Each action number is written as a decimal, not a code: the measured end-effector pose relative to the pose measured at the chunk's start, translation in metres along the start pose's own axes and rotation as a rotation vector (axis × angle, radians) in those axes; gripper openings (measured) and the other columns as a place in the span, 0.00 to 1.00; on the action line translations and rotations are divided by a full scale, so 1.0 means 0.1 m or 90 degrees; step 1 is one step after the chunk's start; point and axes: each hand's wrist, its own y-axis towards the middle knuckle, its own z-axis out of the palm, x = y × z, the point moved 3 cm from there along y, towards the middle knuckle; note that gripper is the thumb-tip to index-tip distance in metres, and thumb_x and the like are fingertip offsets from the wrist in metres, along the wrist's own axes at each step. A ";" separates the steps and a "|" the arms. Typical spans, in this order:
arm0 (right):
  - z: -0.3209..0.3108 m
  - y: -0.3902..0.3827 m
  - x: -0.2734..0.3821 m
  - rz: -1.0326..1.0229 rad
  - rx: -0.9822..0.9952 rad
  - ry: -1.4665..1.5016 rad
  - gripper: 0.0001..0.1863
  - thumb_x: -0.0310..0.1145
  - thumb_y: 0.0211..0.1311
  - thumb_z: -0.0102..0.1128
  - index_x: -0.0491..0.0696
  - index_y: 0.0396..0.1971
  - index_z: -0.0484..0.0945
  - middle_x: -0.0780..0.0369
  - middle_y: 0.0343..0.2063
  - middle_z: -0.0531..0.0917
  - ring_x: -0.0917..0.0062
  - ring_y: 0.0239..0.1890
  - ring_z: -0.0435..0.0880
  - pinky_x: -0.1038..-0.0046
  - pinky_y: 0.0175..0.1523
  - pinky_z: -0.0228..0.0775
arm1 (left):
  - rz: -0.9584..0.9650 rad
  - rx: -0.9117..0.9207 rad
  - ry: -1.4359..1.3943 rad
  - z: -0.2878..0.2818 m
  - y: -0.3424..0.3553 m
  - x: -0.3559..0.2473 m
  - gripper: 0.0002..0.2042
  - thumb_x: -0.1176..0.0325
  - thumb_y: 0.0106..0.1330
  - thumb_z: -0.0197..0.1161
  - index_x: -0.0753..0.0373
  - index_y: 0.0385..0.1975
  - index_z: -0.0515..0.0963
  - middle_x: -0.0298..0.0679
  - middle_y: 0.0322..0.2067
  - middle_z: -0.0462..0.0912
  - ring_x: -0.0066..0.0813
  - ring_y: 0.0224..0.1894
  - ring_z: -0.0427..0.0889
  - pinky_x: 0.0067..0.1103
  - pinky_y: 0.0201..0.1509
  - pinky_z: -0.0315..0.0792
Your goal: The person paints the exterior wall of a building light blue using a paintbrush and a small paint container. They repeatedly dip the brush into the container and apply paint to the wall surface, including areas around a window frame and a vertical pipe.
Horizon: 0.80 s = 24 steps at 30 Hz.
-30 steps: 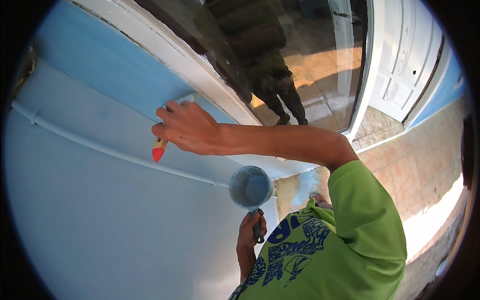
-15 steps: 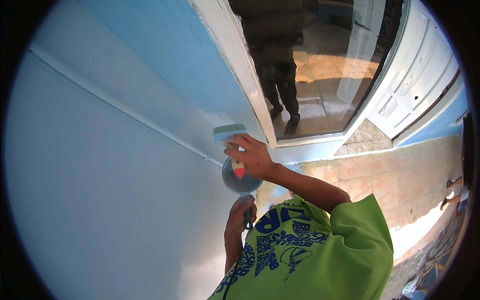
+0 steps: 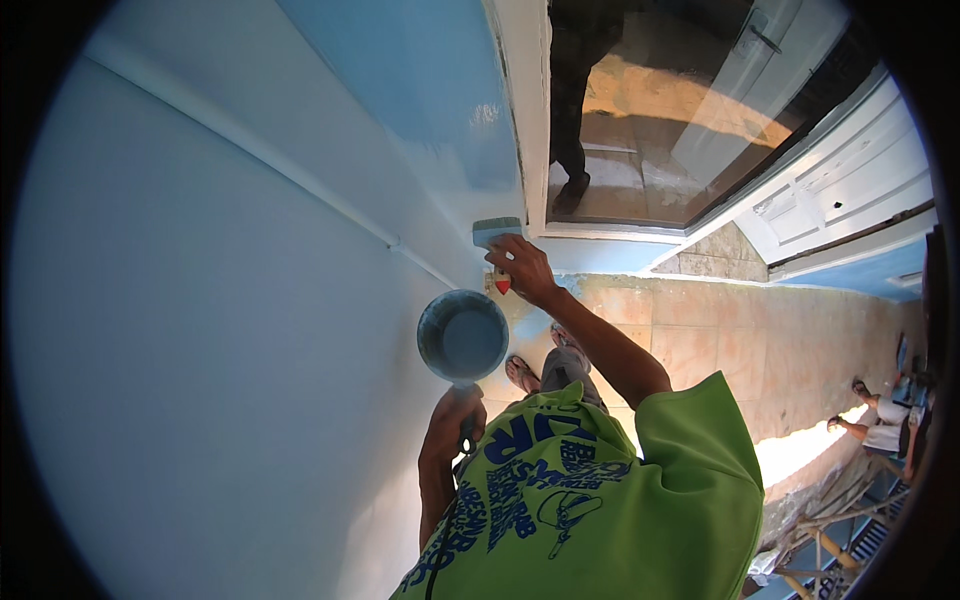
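My right hand (image 3: 524,270) is closed around a wide flat paintbrush (image 3: 497,229). Its bristles lie at the pale blue wall (image 3: 470,185), close to the lower corner of the white window frame; whether they press on the wall I cannot tell. The red-tipped handle points back toward me below my fingers. Nearer to my body, my left hand (image 3: 455,412) grips the handle of a round saucepan (image 3: 463,336). Blue-grey paint coats the inside of the pan, and its bottom shows the same colour.
A thin pipe (image 3: 300,180) runs along the left wall. Right of the brush is a glass pane (image 3: 640,140) with reflections, then a white door (image 3: 850,170). My sandalled feet (image 3: 522,374) stand on the tiled floor (image 3: 700,340). Another person (image 3: 885,430) is at the far right, near wooden poles.
The brush has moved away from the pan, farther along the wall toward the window frame's corner. My view has shifted, and the pan's inside and my feet now show more fully.
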 end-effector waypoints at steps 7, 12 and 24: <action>0.05 0.45 -0.41 0.007 -0.018 -0.072 0.21 0.21 0.48 0.67 0.54 0.44 0.81 0.62 0.53 0.81 0.63 0.59 0.80 0.62 0.52 0.81 | -0.015 0.014 -0.006 -0.10 0.08 -0.01 0.11 0.62 0.76 0.56 0.62 0.48 0.72 0.38 0.20 0.76 0.25 0.15 0.72 0.21 0.20 0.65; -0.42 0.94 -0.03 -0.081 -0.121 -0.115 0.22 0.20 0.45 0.69 0.52 0.44 0.82 0.60 0.50 0.81 0.61 0.56 0.82 0.61 0.50 0.81 | -0.004 0.008 -0.007 -0.06 0.02 -0.04 0.13 0.60 0.74 0.58 0.63 0.46 0.71 0.38 0.20 0.75 0.25 0.16 0.72 0.20 0.21 0.64; -0.24 0.28 0.21 0.237 -0.128 0.070 0.14 0.24 0.59 0.69 0.50 0.45 0.84 0.59 0.46 0.84 0.59 0.46 0.86 0.61 0.45 0.81 | 0.018 0.029 -0.034 -0.03 0.15 0.01 0.14 0.60 0.74 0.59 0.64 0.46 0.71 0.40 0.21 0.76 0.26 0.17 0.72 0.21 0.21 0.63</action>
